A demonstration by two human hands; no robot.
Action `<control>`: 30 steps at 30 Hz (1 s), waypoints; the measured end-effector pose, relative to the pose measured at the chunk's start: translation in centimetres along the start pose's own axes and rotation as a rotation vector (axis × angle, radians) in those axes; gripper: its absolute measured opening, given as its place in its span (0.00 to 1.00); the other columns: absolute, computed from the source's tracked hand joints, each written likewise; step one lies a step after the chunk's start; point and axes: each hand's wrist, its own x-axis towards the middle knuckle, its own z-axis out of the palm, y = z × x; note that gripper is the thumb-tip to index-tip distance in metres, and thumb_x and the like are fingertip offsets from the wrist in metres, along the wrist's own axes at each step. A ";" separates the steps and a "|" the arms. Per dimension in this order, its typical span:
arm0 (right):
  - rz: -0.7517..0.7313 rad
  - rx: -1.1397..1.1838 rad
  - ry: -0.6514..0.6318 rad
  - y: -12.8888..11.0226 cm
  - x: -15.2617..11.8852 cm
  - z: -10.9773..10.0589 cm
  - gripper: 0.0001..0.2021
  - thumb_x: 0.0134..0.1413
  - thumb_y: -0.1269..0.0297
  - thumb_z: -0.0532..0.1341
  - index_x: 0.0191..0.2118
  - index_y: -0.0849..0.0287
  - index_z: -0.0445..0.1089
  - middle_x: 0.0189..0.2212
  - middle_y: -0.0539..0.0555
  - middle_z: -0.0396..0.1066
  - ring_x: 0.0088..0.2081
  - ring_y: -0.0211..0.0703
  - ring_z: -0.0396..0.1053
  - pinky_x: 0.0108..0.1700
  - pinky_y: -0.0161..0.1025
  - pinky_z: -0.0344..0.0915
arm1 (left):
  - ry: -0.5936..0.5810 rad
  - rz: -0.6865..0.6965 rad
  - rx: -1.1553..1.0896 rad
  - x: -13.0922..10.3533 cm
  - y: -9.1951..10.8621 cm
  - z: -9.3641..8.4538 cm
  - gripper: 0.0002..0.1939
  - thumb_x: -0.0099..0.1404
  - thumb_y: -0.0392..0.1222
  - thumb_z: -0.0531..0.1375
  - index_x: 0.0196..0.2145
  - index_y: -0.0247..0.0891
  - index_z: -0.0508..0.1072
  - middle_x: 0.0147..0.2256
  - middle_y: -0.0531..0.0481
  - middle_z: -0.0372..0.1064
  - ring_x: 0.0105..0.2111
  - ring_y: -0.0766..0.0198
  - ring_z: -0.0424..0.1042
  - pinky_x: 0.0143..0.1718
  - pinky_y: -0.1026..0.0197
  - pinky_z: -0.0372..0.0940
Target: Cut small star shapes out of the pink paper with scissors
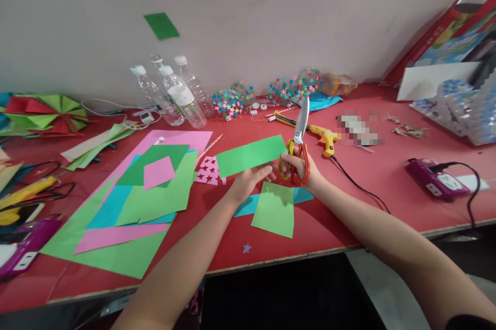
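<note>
A green paper strip [251, 155] lies across my left hand [251, 181], which is under its lower edge with the thumb alongside. My right hand [296, 167] is closed round the red and yellow handles of the scissors [301, 121], whose blades point up and away and look closed. The strip's right end meets my right hand's fingertips at the handles. Below the hands, a light green paper piece [274, 211] lies over a blue strip [246, 205] on the red table. A pink paper with star-shaped holes [208, 171] lies left of the green strip.
Stacked coloured papers [155, 206] cover the left side. Behind stand plastic bottles [182, 95] and star-filled balls [232, 101]. A yellow glue gun [325, 137] with a black cord lies right of the scissors, and a purple power strip [436, 179] farther right.
</note>
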 end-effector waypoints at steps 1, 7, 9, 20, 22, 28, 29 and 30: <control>0.020 -0.058 -0.026 -0.1 -0.3 0.2 0.17 0.53 0.57 0.62 0.18 0.58 0.63 0.14 0.49 0.65 0.15 0.36 0.61 0.19 0.34 0.58 | 0.049 0.001 0.019 -0.1 -0.1 0.2 0.19 0.62 0.55 0.58 0.33 0.35 0.75 0.33 0.46 0.75 0.32 0.62 0.71 0.39 0.58 0.66; 0.069 -0.118 -0.127 -0.4 -1.4 0.9 0.15 0.46 0.55 0.67 0.25 0.59 0.64 0.18 0.47 0.68 0.16 0.35 0.64 0.18 0.33 0.61 | 0.098 -0.098 0.185 -0.5 0.4 0.3 0.21 0.62 0.57 0.54 0.22 0.40 0.69 0.24 0.51 0.69 0.31 0.62 0.69 0.45 0.59 0.64; 0.062 -0.094 -0.083 -0.4 -1.4 0.9 0.15 0.45 0.54 0.67 0.27 0.58 0.62 0.17 0.45 0.67 0.14 0.34 0.63 0.16 0.32 0.59 | 0.109 -0.095 0.207 -0.6 0.6 0.3 0.21 0.62 0.57 0.53 0.21 0.40 0.69 0.24 0.51 0.69 0.31 0.61 0.69 0.44 0.58 0.65; 0.058 -0.169 -0.102 -0.3 -1.3 0.5 0.15 0.47 0.55 0.66 0.26 0.57 0.60 0.15 0.44 0.65 0.14 0.33 0.59 0.16 0.31 0.56 | 0.047 -0.095 0.212 -0.6 0.2 0.8 0.21 0.61 0.58 0.53 0.22 0.40 0.68 0.22 0.52 0.67 0.29 0.62 0.67 0.42 0.57 0.65; 0.049 -0.180 -0.128 -0.1 -1.2 0.5 0.15 0.46 0.56 0.67 0.28 0.57 0.61 0.15 0.43 0.64 0.14 0.32 0.59 0.16 0.31 0.55 | 0.067 -0.068 0.172 -0.5 0.7 0.7 0.20 0.60 0.57 0.54 0.21 0.39 0.68 0.22 0.52 0.66 0.28 0.63 0.66 0.41 0.58 0.65; 0.032 -0.096 -0.063 -0.4 -1.3 0.5 0.10 0.46 0.60 0.65 0.31 0.58 0.65 0.17 0.45 0.69 0.14 0.32 0.61 0.17 0.31 0.58 | 0.141 -0.087 -0.090 0.1 -0.1 -0.1 0.16 0.56 0.53 0.59 0.24 0.36 0.72 0.22 0.52 0.68 0.25 0.65 0.66 0.33 0.60 0.62; 0.036 -0.042 -0.053 -0.5 -1.2 0.5 0.10 0.45 0.62 0.65 0.32 0.58 0.65 0.18 0.46 0.71 0.14 0.33 0.62 0.17 0.31 0.60 | 0.183 -0.095 -0.142 0.3 -0.4 -0.1 0.16 0.55 0.53 0.60 0.25 0.35 0.73 0.22 0.51 0.69 0.25 0.66 0.66 0.32 0.60 0.62; 0.047 0.018 -0.048 -0.6 -1.1 0.5 0.10 0.45 0.63 0.65 0.33 0.58 0.65 0.19 0.46 0.72 0.15 0.34 0.64 0.18 0.32 0.62 | 0.228 -0.102 -0.186 0.4 -0.6 -0.2 0.15 0.54 0.52 0.61 0.26 0.35 0.73 0.23 0.51 0.69 0.25 0.66 0.66 0.31 0.60 0.62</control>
